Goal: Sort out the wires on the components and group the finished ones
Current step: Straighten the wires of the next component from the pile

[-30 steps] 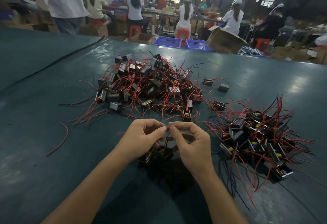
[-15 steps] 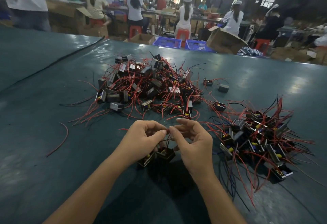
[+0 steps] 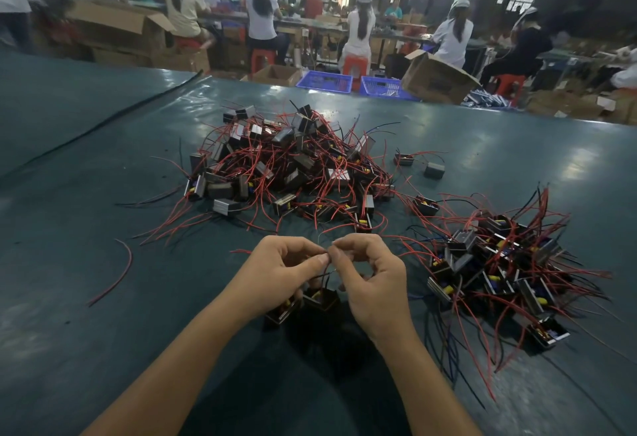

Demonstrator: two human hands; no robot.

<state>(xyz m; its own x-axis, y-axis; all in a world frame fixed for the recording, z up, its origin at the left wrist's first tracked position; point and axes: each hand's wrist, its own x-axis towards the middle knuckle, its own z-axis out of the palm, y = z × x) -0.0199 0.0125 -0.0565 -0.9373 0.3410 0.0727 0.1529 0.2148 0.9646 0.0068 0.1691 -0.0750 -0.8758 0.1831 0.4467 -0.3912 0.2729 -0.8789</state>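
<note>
The left hand (image 3: 282,273) and right hand (image 3: 372,284) meet at the fingertips, each pinching the thin lead wires (image 3: 328,259) of a small transformer (image 3: 320,297) between thumb and forefinger. The pinch is raised above the transformer, probably to draw the leads taut for pairing or twisting. The transformer sits low under the hands; whether it rests on the bench (image 3: 103,349) cannot be told. A second transformer (image 3: 281,313) touches it on the left. Beyond the transformer is a tangled heap (image 3: 293,166) with red wires splayed in all directions, judged to be unsorted stock. To the transformer's right, well apart, a right-hand heap (image 3: 496,270) is judged the finished group, placed within easy reach. Far to the transformer's left lies one loose red wire (image 3: 117,273)
</note>
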